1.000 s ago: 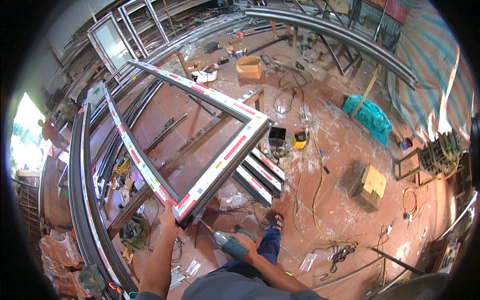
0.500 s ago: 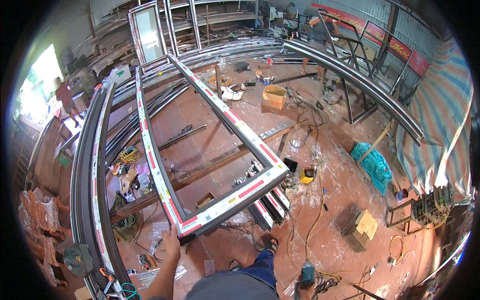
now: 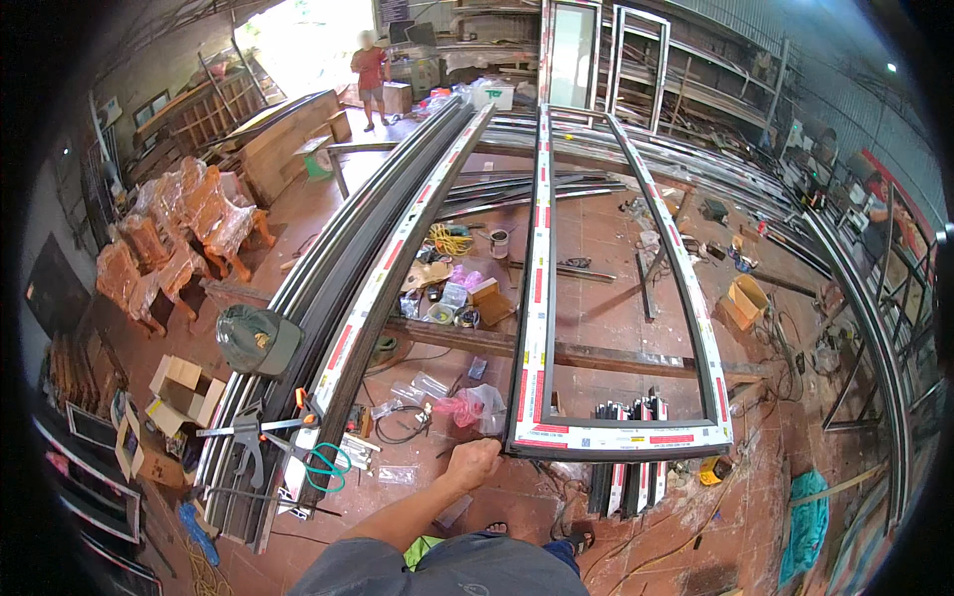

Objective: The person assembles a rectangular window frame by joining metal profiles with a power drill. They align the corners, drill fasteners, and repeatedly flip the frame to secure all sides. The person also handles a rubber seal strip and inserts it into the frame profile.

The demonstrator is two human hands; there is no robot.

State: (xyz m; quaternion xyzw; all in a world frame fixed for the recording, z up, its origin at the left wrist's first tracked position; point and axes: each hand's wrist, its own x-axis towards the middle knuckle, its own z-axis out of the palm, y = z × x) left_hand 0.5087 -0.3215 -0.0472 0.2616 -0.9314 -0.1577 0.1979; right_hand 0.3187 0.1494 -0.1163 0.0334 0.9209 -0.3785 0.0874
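My left hand (image 3: 475,465) is closed in a fist beside the near left corner of a long rectangular window or door frame (image 3: 542,328). The frame is dark with white and red protective tape and rests across a wooden beam (image 3: 457,341). Whether my fingers touch that corner or hold anything small is hidden. My right hand is out of view. Left of my forearm lies a stack of long dark metal profiles (image 3: 388,248). On its near end are a bar clamp (image 3: 248,437), scissors with green handles (image 3: 326,467) and a dark green cap (image 3: 258,340).
Short taped profiles (image 3: 631,487) lie under the frame's near end. Pink plastic bags (image 3: 472,407) and tools litter the floor. Plastic-wrapped wooden chairs (image 3: 199,219) and an open cardboard box (image 3: 187,392) stand left. A person (image 3: 371,74) stands by the bright doorway; another (image 3: 879,204) is far right.
My view has swung to the left, so the frame appears further right. My left hand was at the frame's corner and is now a fist beside it. The teal tool at the lower right has left view.
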